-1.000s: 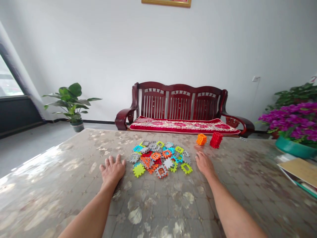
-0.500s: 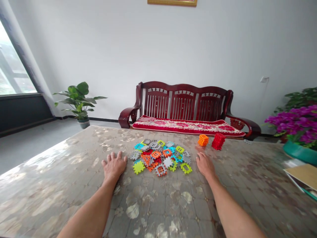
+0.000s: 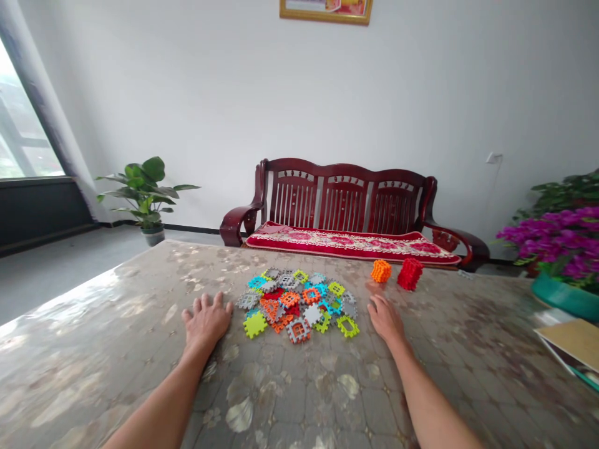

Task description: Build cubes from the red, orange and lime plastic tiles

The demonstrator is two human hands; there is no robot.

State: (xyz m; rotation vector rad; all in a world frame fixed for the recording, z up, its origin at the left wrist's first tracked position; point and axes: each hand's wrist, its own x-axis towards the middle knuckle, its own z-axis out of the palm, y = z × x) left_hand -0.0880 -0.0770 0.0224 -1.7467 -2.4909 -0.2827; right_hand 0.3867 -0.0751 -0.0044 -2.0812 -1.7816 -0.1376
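A loose pile of interlocking plastic tiles (image 3: 312, 314) in grey, orange, blue, red and lime green lies on the table between my hands. My left hand (image 3: 206, 321) rests palm down on the tabletop, left of the pile, its fingers spread and nothing in it. To the right of the pile, my right hand (image 3: 386, 318) also lies flat, apart from the tiles and holding nothing. Just beyond its fingertips stands an orange block of notched tiles (image 3: 380, 271). A taller red block of notched tiles (image 3: 410, 274) is beside it on the right.
The patterned table (image 3: 281, 399) stretches toward a dark red wooden bench (image 3: 344, 193) with a red cushion. At the right edge are a tan board (image 3: 573, 340) and purple flowers (image 3: 556, 240) in a teal pot. A potted plant (image 3: 147, 193) stands on the floor at left.
The camera view has tilted up slightly, so the scene sits a little lower and more of the picture frame shows. Hands, tiles and blocks keep their places on the table.
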